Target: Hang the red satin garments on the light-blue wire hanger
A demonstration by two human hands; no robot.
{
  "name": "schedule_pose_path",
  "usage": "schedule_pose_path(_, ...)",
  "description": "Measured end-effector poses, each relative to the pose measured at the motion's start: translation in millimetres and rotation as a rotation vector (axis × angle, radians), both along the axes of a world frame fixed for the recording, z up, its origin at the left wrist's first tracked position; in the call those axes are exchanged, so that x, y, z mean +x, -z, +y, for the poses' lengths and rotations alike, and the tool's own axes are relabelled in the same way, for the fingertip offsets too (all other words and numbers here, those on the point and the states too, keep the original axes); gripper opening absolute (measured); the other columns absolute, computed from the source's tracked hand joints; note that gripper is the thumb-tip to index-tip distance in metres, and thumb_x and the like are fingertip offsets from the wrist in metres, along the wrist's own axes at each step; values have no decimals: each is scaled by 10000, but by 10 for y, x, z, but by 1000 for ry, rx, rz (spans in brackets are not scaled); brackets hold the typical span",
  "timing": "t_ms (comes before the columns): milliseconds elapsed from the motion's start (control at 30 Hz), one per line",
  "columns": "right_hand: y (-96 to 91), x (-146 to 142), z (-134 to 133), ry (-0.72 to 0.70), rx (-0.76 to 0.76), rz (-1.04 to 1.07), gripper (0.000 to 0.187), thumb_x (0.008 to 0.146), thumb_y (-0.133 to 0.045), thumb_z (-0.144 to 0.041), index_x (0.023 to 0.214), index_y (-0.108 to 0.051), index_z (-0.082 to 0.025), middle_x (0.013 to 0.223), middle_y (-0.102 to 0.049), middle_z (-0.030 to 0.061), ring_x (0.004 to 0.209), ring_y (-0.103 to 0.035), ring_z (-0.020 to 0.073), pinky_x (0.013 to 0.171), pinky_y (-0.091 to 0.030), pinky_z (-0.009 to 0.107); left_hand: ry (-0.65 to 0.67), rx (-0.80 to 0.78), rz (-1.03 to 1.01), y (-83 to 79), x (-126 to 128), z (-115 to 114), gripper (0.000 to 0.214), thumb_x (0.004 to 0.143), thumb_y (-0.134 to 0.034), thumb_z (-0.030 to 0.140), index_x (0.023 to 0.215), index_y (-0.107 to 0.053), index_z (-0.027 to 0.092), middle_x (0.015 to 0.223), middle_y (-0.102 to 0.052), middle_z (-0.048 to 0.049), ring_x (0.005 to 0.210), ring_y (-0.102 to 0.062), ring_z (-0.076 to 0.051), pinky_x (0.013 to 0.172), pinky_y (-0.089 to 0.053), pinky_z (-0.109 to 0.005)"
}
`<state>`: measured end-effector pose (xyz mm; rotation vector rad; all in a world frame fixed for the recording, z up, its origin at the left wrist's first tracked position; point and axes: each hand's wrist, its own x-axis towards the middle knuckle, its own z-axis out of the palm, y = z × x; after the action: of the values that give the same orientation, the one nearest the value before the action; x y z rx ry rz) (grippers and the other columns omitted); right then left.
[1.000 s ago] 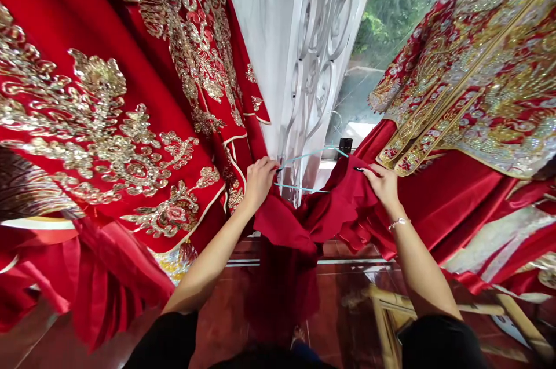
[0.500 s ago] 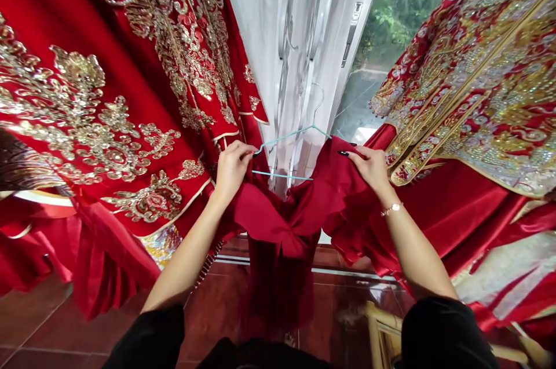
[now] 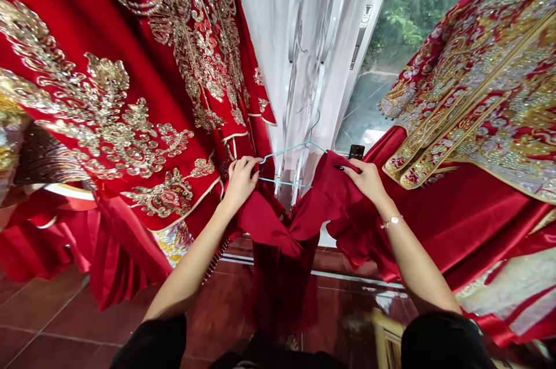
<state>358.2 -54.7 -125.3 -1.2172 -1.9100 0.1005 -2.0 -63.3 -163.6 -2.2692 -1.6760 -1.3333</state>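
The red satin garment [image 3: 282, 230] hangs gathered at the teal wire hanger [image 3: 286, 150], its folds bunched up around the hanger's lower bar and its length falling toward the floor. The work in hand is at the hanger's shoulders, where the cloth is being held to the wire.

At 9 o'clock from the hanger, the left hand [image 3: 241, 181] has its fingers curled around the wire's end above a fold; whether they pinch wire, cloth or both cannot be told. At 3 o'clock, the right hand [image 3: 369, 181] pinches the garment's upper fold, fingers together, with a thin bracelet [image 3: 391, 221] on the wrist. The hands stand well apart, with cloth sagging between them.

The next move calls for keeping that wire end steady. The hanger's hook [image 3: 311, 117] points up at 12 o'clock before the white curtain [image 3: 264, 27]. Tight edges lie at 9 and 3 o'clock, where the gold-embroidered left robe [image 3: 130, 125] and right robe [image 3: 469, 108] hang close. Open room lies at 6 o'clock above the tile floor [image 3: 65, 322].
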Motion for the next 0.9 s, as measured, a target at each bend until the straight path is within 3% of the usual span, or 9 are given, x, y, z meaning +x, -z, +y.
schedule_pose_path(67,32,-30,-60,3,5,30,298,833,-612,-436,985,-729,-208,931,-737,67,843,-662,245,824,-515,382,7,-41,12,-18,43,-16,500,837,-572,134,1322,-608,253,1335,-607,-103,1322,-525,-300,1201,-274,-604)
schedule_pose_path(133,93,-128,-130,37,46,72,412,818,-620,-409,1186,-683,-234,1186,-713,95,1092,-641,280,1005,-480,458,-1,-51,-27,-50,132,-29,588,836,-595,186,1416,-538,257,1447,-528,-117,1416,-433,-325,1209,-286,-600)
schedule_pose_path(233,233,-420,-173,248,87,97,595,822,-593,-408,1400,-536,-280,1415,-591,113,1325,-503,314,1156,-327,594,-108,-82,-53,-93,319,-15,714,825,-620,216,1512,-427,239,1583,-368,-161,1525,-218,-420,1174,-279,-708)
schedule_pose_path(300,332,-649,-135,435,66,72,759,793,-613,-413,1508,-396,-277,1547,-451,143,1447,-350,372,1159,-222,708,-151,-114,-33,-87,399,18,781,794,-596,126,1536,-383,245,1639,-270,-167,1552,-69,-468,1135,-246,-789)
schedule_pose_path(367,402,-817,-67,545,18,38,894,769,-613,-374,1575,-247,-250,1634,-294,176,1516,-193,416,1122,-185,777,-135,-80,-34,-49,370,65,816,756,-544,28,1529,-388,240,1653,-238,-164,1562,-25,-455,1163,-239,-764)
schedule_pose_path(500,420,-847,22,548,6,-46,904,756,-541,-250,1584,-180,-233,1646,-247,192,1528,-136,436,1077,-220,810,-108,66,-118,39,2,151,783,729,-556,0,1471,-446,225,1584,-351,-160,1538,-249,-373,1248,-277,-591)
schedule_pose_path(667,373,-728,-5,543,29,-127,824,776,-541,-233,1551,-263,-209,1496,-435,208,1397,-342,444,1043,-253,816,-112,-53,-117,71,-297,52,539,805,-587,105,1333,-542,204,1290,-641,-142,1195,-638,-333,1048,-522,-518)
schedule_pose_path(800,347,-763,-101,584,66,-187,731,800,-517,-210,1513,-362,-211,1337,-526,199,1233,-467,398,1028,-302,771,-225,-3,-20,10,-293,-81,259,875,-557,127,1131,-597,149,1010,-690,-118,1029,-678,-294,913,-542,-419)
schedule_pose_path(900,336,-787,-181,606,112,-230,683,805,-474,-158,1485,-430,-188,1272,-531,201,1187,-482,376,1032,-342,704,-241,-71,150,-173,-366,-70,294,846,-581,81,1134,-568,135,783,-660,-70,929,-686,-294,820,-534,-392)
